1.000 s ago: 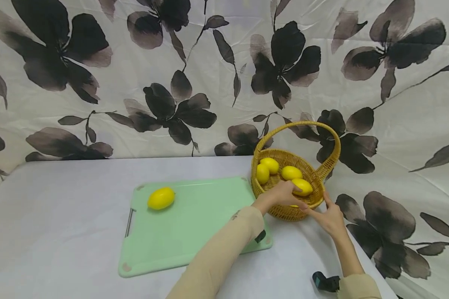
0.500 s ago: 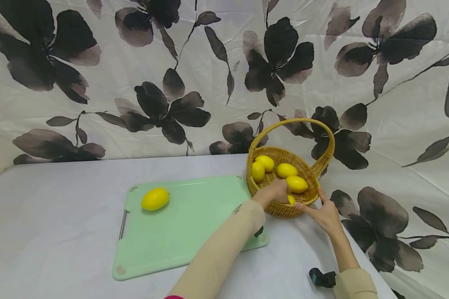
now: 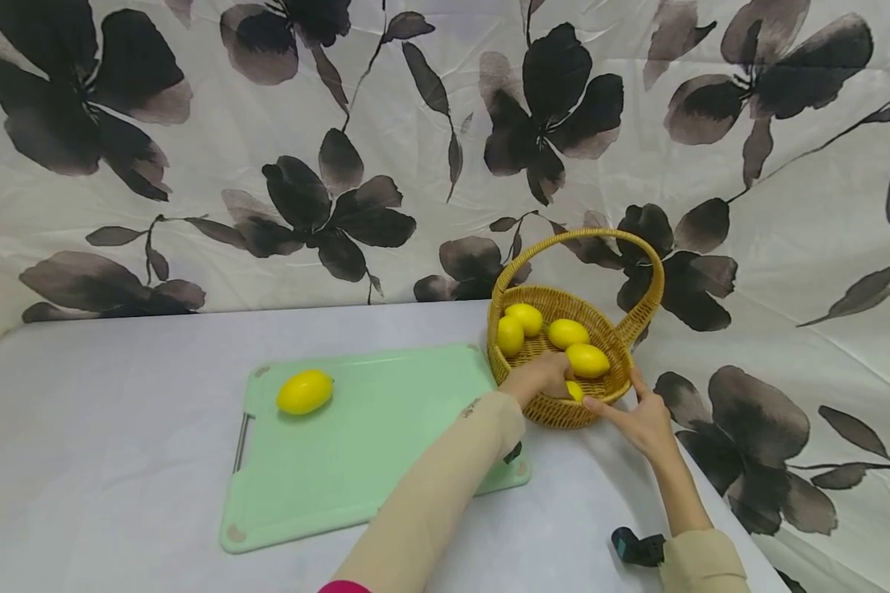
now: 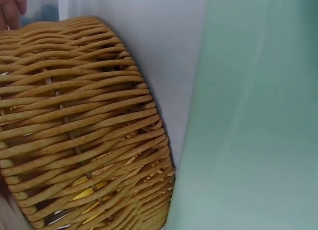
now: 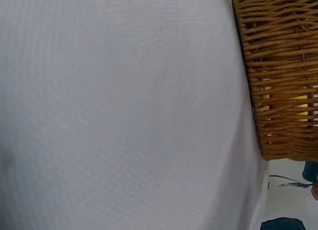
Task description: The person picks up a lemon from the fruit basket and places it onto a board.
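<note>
The wicker basket [image 3: 556, 416], with its tall arched handle, stands at the right of the table. Several lemons lie in it, one lemon [image 3: 587, 361] near its right side. My left hand [image 3: 540, 377] reaches over the near rim, fingers curled down round another lemon [image 3: 574, 390]; the fingertips are hidden. Against the basket's outer right side rests my right hand [image 3: 648, 424], thumb and fingers spread and fairly straight along the rim. The left wrist view shows the woven wall [image 4: 84, 111] close up; the right wrist view catches the basket's side [image 5: 283, 81].
A light green cutting board [image 3: 371, 445] lies left of the basket, with a single lemon [image 3: 306, 392] on its far left part. White cloth [image 3: 119, 461] covers the table. A floral curtain [image 3: 430, 148] hangs behind and to the right.
My left hand has sunk deeper into the basket and its fingers have curled round a lemon near the front rim. My right hand stays at the basket's side. The head view has shifted slightly.
</note>
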Available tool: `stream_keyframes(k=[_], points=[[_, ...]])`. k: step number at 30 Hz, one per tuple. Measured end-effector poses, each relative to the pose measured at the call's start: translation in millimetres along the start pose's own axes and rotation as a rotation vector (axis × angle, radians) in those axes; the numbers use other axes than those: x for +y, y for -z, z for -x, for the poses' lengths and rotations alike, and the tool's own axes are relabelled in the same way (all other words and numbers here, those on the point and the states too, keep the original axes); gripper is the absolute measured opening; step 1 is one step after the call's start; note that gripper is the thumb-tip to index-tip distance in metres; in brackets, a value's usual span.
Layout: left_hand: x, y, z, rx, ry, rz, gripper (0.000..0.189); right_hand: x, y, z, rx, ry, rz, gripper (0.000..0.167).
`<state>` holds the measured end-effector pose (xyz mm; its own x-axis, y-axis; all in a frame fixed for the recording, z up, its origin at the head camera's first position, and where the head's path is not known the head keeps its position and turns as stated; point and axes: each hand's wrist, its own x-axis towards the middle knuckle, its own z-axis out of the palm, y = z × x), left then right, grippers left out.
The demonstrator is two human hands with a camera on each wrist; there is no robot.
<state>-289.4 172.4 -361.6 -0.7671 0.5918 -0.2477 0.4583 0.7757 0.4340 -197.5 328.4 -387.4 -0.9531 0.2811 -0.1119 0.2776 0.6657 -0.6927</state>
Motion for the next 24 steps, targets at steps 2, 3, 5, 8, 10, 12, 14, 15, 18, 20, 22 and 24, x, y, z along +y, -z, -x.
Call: stream_keyframes(k=[2,3,5,8,10,12,14,15,18,20,22,24], points=[[-2.4,1.3,1.4,0.035,-0.036,0.005,0.036,-2,-1,0.1,-0.006,-0.003,-0.001,0.114],[-3.3,2.4,2.7,0.053,-0.054,0.01,0.039,-3,-1,0.1,-0.009,-0.004,0.0,0.115],[-4.7,6.1,6.2,0.096,-0.087,0.034,0.046,-3,-1,0.4,-0.012,-0.011,0.004,0.116],[-5.6,14.3,13.2,0.155,-0.138,0.078,0.052,-2,0,0.2,-0.014,-0.014,0.01,0.116],[-6.8,20.5,19.9,0.175,-0.166,0.087,0.054,-1,1,0.4,-0.016,-0.015,0.015,0.116],[-8.7,25.9,27.9,0.183,-0.186,0.085,0.055,-1,1,0.6,-0.021,-0.016,0.023,0.116],[-10.9,30.8,35.8,0.183,-0.204,0.064,0.056,-1,1,1.1,-0.027,-0.017,0.027,0.116],[-12.3,33.2,40.0,0.182,-0.211,0.055,0.056,-1,1,1.4,-0.03,-0.018,0.03,0.116],[-19.6,40.4,52.1,0.185,-0.24,0.04,0.056,-1,1,2.2,-0.042,-0.017,0.034,0.115],[-27.1,44.8,60.5,0.192,-0.25,0.037,0.055,-1,1,2.1,-0.049,-0.014,0.036,0.115],[-36.1,49.1,69.6,0.202,-0.251,0.038,0.055,-1,1,2.2,-0.053,-0.012,0.038,0.115],[-45.5,52.7,79.1,0.213,-0.243,0.037,0.054,-1,0,2.3,-0.054,-0.011,0.044,0.114]])
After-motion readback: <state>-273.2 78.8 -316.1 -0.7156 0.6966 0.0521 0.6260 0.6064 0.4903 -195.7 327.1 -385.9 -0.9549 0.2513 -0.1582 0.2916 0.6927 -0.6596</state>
